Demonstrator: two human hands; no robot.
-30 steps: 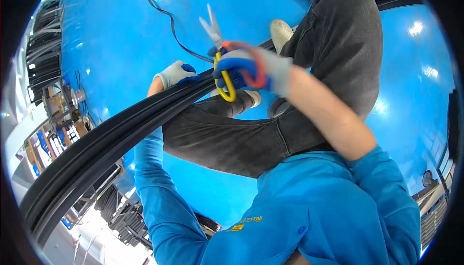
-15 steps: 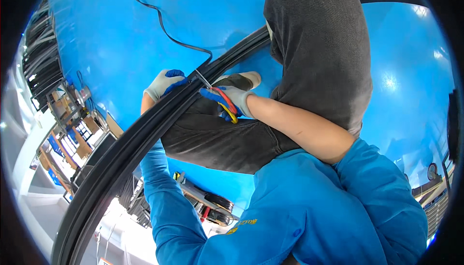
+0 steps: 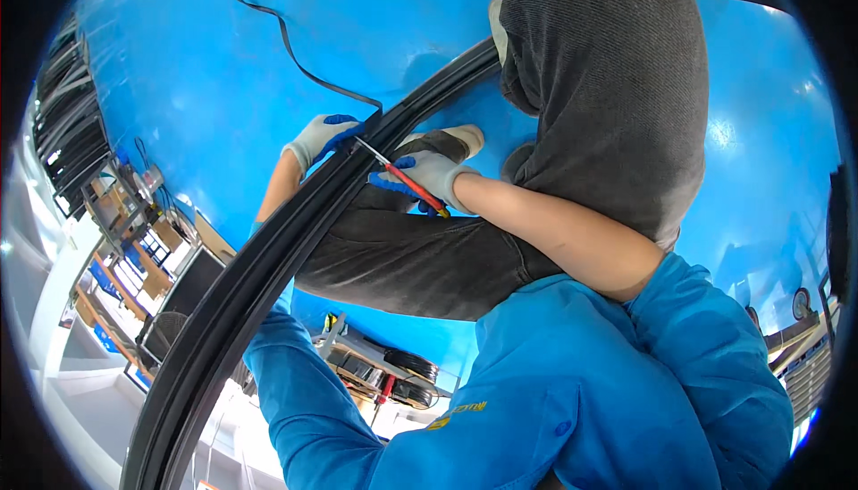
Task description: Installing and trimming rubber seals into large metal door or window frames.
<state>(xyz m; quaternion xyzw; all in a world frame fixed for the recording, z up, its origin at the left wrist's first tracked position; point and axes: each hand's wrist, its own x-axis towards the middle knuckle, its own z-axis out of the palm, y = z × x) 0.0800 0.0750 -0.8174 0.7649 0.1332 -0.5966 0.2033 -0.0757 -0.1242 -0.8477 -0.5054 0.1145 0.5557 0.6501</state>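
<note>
A long, curved black profile, grooved along its length, runs diagonally across my lap. My left hand, in a white glove with blue fingers, is closed at its far edge, where a thin black strip comes in from the floor. Gloved the same way, my right hand is wrapped round a pair of pliers with red and yellow handles. Their slim metal jaws rest at the profile beside my left fingertips. What lies between the jaws is too small to make out.
My bent leg in dark trousers rises beside the profile's far end. A shelf with black coils stands below my lap, and racks of long black pieces line the left. The floor is glossy blue.
The pliers have turned in my right hand, with the red handle now nearly covering the yellow one. My left hand has shifted slightly up and right along the profile.
</note>
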